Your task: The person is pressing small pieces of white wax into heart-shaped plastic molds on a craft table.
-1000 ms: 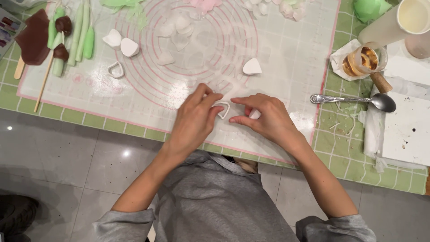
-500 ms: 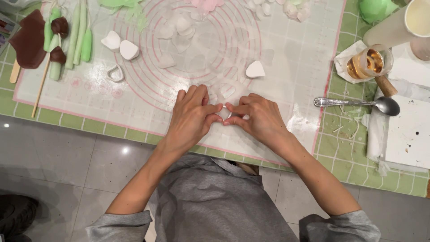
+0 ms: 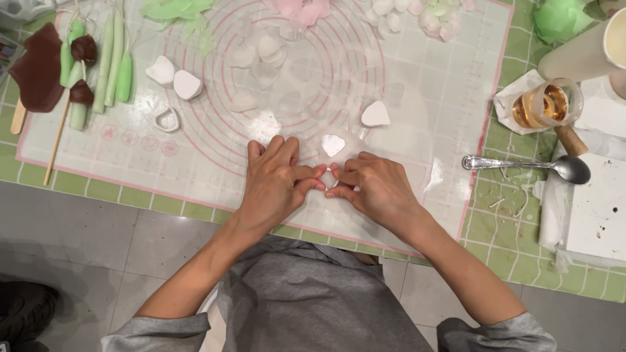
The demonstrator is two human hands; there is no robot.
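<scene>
Left hand [image 3: 274,182] and right hand [image 3: 372,186] meet fingertip to fingertip, pinching something small; what it is cannot be told. White heart [image 3: 332,144] lies at twelve o'clock. More hearts [image 3: 176,78] are finished at ten o'clock on the mat [image 3: 424,78].

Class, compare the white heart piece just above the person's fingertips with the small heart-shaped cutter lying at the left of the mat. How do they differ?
The white heart piece is solid and flat; the heart-shaped cutter is a hollow outline showing the mat through it. The piece lies just beyond the left hand and right hand; the cutter lies apart, untouched. Both are white and heart-shaped.
</scene>
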